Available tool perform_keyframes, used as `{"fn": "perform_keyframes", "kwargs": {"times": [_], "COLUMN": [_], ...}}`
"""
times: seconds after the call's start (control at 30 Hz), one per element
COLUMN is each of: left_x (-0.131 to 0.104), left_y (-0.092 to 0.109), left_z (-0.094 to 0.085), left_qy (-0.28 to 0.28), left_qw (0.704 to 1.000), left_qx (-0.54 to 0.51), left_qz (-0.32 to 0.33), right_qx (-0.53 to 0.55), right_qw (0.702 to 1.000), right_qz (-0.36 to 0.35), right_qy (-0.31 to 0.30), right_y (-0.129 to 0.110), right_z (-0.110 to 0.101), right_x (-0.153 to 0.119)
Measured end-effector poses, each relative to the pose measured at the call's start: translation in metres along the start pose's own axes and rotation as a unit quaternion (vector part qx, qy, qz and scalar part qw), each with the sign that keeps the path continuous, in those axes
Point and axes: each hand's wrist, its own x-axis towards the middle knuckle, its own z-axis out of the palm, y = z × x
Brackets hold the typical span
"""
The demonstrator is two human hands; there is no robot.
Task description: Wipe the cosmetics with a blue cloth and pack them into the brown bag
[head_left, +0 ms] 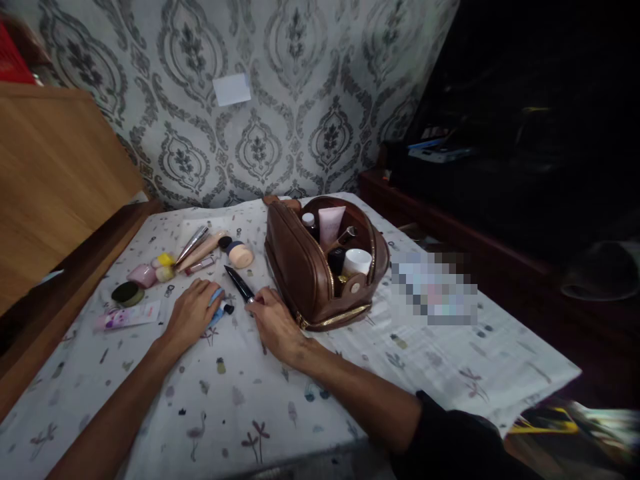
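My right hand (277, 323) pinches the lower end of a black, tapered cosmetic tube (239, 284), its pointed end tilted up to the left. Low over the table, my left hand (193, 310) has its fingers closed on a crumpled blue cloth (216, 308), partly hidden by the fingers. A small black piece (229, 309) shows beside the cloth. Just right of my right hand stands a brown cosmetic bag (295, 257), unzipped. Inside it are a pink tube (330, 225), a white-lidded jar (358, 261), a makeup brush (348, 234) and a dark bottle (309, 227).
Left on the patterned cloth (235, 400) lie a pink-white tube (131, 315), a dark round lid (127, 293), a pink bottle (142, 275), a silver tube (193, 244), a lip gloss tube (200, 265) and a beige jar (241, 254). A blurred-out item (435, 287) lies right.
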Motion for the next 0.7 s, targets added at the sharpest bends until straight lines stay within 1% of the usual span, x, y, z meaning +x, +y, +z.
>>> {"fn": "perform_keyframes", "kwargs": {"times": [0.17, 0.27, 0.33, 0.47, 0.57, 0.7], "left_x": [-0.0008, -0.0012, -0.0014, -0.0016, -0.0015, -0.0015], "left_y": [0.0013, 0.0039, 0.0052, 0.0066, 0.0081, 0.0089], "left_z": [0.0042, 0.0063, 0.0073, 0.0076, 0.007, 0.0075], "left_qy": [0.028, 0.038, 0.046, 0.058, 0.075, 0.099], "left_qw": [1.0, 0.999, 0.998, 0.996, 0.99, 0.978], "left_qx": [-0.012, -0.027, -0.039, -0.068, -0.121, -0.179], "left_qz": [0.006, 0.007, 0.006, -0.004, -0.016, -0.043], "right_qx": [0.066, 0.077, 0.075, 0.068, 0.061, 0.021], "right_qw": [0.996, 0.993, 0.993, 0.993, 0.992, 0.99], "right_qz": [-0.044, -0.07, -0.075, -0.079, -0.102, -0.139], "right_qy": [0.042, 0.051, 0.053, 0.047, 0.039, 0.016], "right_y": [0.0051, 0.0049, 0.0046, 0.0035, 0.0011, -0.0029], "right_z": [0.0036, 0.004, 0.0046, 0.0049, 0.0028, -0.0004], "right_x": [0.002, 0.0029, 0.0028, 0.0013, -0.0002, -0.0021]}}
